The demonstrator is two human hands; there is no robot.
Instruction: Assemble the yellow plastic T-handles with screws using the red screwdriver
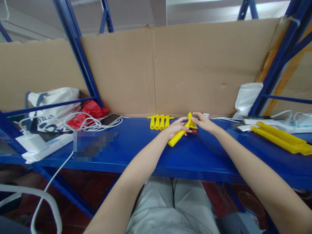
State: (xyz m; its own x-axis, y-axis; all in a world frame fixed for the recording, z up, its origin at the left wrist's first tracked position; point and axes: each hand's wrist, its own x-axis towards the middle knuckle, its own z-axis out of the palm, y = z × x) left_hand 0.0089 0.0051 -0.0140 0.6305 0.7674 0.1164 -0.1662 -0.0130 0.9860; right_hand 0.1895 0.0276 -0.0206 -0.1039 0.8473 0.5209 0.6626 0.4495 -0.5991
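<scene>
A yellow plastic piece with a round tube handle and a flared head point(175, 139) is held above the blue tabletop, its tube end tilted toward me. My left hand point(177, 127) wraps around its middle. At the head end, my right hand point(201, 121) grips with bent fingers. Just below the head, a small dark red and black object point(193, 130) shows in part; I cannot make out its kind. To the left of my hands, several similar yellow T-shaped pieces point(160, 123) lie side by side along the cardboard.
More long yellow pieces point(280, 138) lie at the right, beside a white pouch point(248, 99). On the left are a phone point(111, 120), white cables, a red plastic bag point(89, 112), a power strip point(51, 148) and a cloth bag point(56, 107). Cardboard point(207, 68) walls the back.
</scene>
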